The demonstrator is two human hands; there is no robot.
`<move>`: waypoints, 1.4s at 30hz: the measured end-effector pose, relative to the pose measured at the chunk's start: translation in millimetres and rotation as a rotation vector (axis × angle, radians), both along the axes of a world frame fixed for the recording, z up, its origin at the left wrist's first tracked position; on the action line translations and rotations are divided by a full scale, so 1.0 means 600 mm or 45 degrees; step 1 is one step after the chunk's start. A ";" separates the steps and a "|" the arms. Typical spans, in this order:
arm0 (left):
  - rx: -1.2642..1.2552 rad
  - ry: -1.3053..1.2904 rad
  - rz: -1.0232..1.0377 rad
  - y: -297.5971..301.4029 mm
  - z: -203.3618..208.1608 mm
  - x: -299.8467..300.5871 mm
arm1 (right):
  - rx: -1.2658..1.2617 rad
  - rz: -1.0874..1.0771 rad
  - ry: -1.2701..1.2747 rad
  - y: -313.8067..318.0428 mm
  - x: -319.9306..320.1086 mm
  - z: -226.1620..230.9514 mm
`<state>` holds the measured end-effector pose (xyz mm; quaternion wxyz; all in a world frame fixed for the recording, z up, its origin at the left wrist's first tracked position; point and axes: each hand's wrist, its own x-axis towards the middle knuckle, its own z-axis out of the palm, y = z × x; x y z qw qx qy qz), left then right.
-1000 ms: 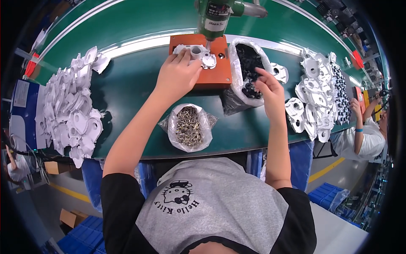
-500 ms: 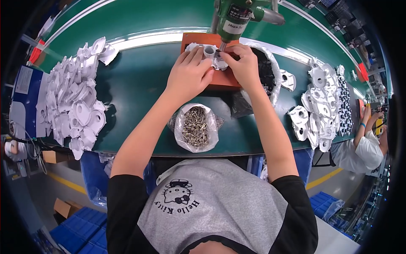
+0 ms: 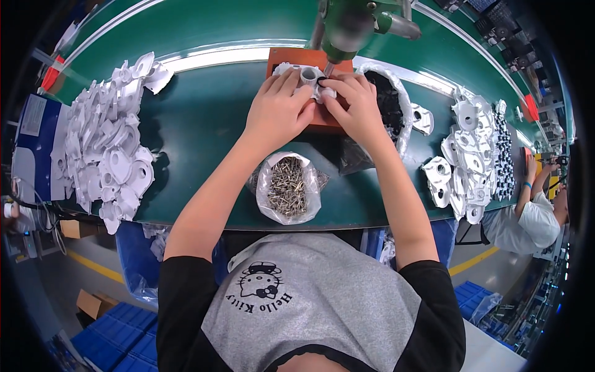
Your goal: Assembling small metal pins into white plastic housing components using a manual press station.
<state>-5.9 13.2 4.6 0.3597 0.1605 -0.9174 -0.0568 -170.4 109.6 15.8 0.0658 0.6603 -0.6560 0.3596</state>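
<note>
A white plastic housing (image 3: 308, 75) with a round raised collar lies on an orange block (image 3: 327, 116). My left hand (image 3: 280, 110) grips the housing from its left side, fingers over the top and thumb along the near edge. At the housing's right side, my right hand (image 3: 354, 106) is closed, with fingertips at a small black part (image 3: 320, 81) next to the collar. Its fingers partly hide that part. Just above the fingertips hangs the metal tip (image 3: 329, 68) of a green press-like machine (image 3: 349, 31).
An open bag of metal screws (image 3: 287, 189) stands near me; a bag of black parts (image 3: 392, 105) is right of the block. White plastic parts are heaped left (image 3: 111, 142) and right (image 3: 468, 155), beside rows of small black parts (image 3: 505, 149). Another person (image 3: 527, 220) works far right.
My right hand's fingers have shifted slightly toward me and curled in closer on the housing beside the collar. My left hand stays nearly in place.
</note>
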 end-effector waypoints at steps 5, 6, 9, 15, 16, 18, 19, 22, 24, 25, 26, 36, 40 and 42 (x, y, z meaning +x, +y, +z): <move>-0.021 0.018 0.021 0.001 0.001 0.002 | -0.089 0.005 -0.330 0.058 0.061 0.012; -0.060 0.034 0.032 0.000 0.001 0.000 | -0.061 0.152 -0.377 0.075 0.082 0.015; -0.043 0.048 0.033 0.002 0.002 0.002 | 0.091 0.483 -0.227 0.116 0.147 0.011; -0.025 0.062 0.033 0.003 -0.001 0.002 | 0.258 0.329 -0.019 0.132 0.192 -0.005; -0.028 0.065 0.039 0.002 0.000 0.001 | 0.256 0.335 -0.015 0.132 0.194 -0.007; -0.028 0.090 0.016 0.004 0.001 0.001 | 0.230 0.295 -0.018 0.132 0.197 -0.009; -0.026 0.091 0.021 0.004 0.000 0.002 | 0.233 0.299 -0.017 0.132 0.199 -0.009; -0.005 0.092 0.011 0.003 0.000 0.002 | 0.226 0.255 -0.041 0.129 0.208 -0.010; 0.002 0.081 0.030 0.002 -0.003 0.003 | 0.221 0.186 0.012 0.128 0.216 -0.012; 0.002 0.082 0.029 0.002 -0.002 0.002 | 0.220 0.184 0.012 0.129 0.218 -0.012; 0.003 0.085 0.028 0.002 -0.002 0.002 | 0.236 0.163 0.024 0.129 0.220 -0.013; -0.001 0.082 0.032 0.002 -0.003 0.002 | 0.199 0.107 0.085 0.130 0.225 -0.018; 0.000 0.084 0.032 0.003 -0.002 0.002 | 0.210 0.102 0.092 0.129 0.226 -0.016; -0.006 0.099 0.024 0.003 -0.001 0.001 | 0.215 0.116 0.040 0.128 0.223 -0.015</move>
